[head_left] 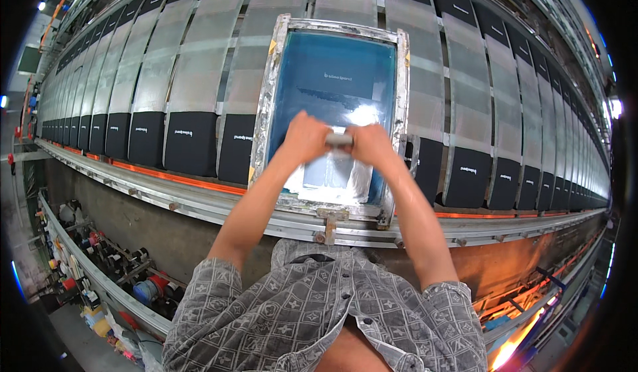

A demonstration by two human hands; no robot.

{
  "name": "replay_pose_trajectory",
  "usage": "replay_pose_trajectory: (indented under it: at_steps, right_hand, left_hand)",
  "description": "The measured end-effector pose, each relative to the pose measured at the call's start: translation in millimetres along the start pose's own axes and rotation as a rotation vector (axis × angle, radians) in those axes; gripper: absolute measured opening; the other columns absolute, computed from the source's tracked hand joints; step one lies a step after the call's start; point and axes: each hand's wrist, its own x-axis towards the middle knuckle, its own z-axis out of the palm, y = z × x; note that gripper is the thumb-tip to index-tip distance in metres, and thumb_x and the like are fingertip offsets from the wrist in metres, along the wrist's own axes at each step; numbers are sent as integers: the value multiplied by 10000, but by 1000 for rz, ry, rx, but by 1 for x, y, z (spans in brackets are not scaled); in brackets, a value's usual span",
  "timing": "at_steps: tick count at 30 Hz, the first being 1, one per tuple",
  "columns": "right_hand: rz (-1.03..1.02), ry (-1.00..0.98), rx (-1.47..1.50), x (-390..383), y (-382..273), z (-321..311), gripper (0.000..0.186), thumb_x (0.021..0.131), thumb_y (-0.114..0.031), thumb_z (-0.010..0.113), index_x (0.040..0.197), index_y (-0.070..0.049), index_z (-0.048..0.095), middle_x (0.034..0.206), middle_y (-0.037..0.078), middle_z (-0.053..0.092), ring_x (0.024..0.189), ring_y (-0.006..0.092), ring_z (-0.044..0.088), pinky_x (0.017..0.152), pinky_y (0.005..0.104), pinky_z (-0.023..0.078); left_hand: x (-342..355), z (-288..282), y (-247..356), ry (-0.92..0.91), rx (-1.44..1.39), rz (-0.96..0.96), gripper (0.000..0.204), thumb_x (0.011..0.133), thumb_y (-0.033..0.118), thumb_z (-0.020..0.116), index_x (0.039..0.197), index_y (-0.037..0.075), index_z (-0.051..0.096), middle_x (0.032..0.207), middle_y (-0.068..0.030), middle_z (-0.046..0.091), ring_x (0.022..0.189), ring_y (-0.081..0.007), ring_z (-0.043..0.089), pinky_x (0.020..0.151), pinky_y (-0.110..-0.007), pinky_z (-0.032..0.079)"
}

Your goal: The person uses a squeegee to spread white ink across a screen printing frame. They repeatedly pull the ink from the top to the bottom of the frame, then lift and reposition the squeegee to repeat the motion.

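- Long row of pale platens (199, 56) flanks our blue screen (319, 49).
- Our left hand (306, 138) and right hand (372, 146) curl fingers fully round the grey bar (339, 140), near half.
- We'd best press evenly.

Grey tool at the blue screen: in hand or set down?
In hand: left hand and right hand grip the grey tool from both sides, over the blue screen.

Jumbled items (151, 288) lie beside a metal rail (136, 311), lower left — an orange glow (517, 342), lower right
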Motion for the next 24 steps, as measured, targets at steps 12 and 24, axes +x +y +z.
replay_pose_trajectory:
  at_steps: [12, 24]
  right_hand:
    - [51, 0, 38, 27, 6, -32, 213, 731, -298, 729, 813, -112, 665, 764, 129, 674, 738, 330, 654, 676, 436, 517]
    - [127, 513, 399, -70, 1, -6, 370, 797, -353, 698, 991, -40, 657, 1044, 174, 640, 1023, 318, 583, 870, 431, 440]
  left_hand:
    - [33, -19, -17, 49, 7, 64, 226, 634, 324, 788, 782, 171, 711, 675, -68, 655, 667, -256, 618, 702, -384, 402]
    - [-49, -4, 16, -15, -128, 26, 201, 625, 306, 787, 756, 175, 708, 669, -70, 653, 700, -260, 640, 741, -403, 439]
